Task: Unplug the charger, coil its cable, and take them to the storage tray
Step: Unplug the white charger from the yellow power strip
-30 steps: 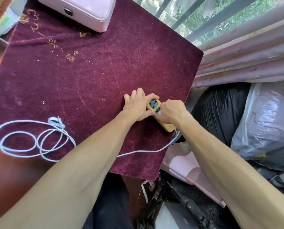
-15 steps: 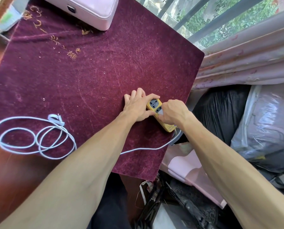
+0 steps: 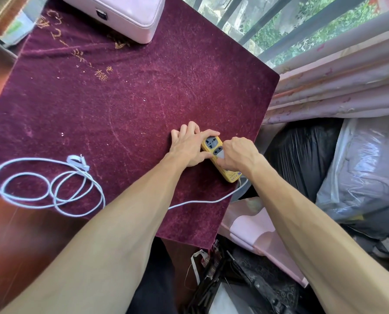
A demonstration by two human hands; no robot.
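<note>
A yellow power strip [image 3: 228,175] lies near the right edge of the maroon cloth. My left hand [image 3: 189,147] presses down on its far end and left side. My right hand [image 3: 238,155] is closed around the white charger [image 3: 220,155], which sits at a middle socket and is mostly hidden by the fingers. The charger's white cable [image 3: 193,201] runs left under my left forearm. It ends in loose loops [image 3: 51,189] on the cloth's left side, with its connector [image 3: 80,163] lying free.
A pink case [image 3: 130,17] stands at the cloth's far edge. Curtains [image 3: 347,82] and plastic bags [image 3: 358,173] crowd the right side. Pink fabric and dark clutter sit below the table's right corner. Bare wooden tabletop [image 3: 12,223] shows at the lower left.
Both hands stay on the power strip. More of the white charger shows between my right fingers and the strip than before. The cable loops lie unchanged.
</note>
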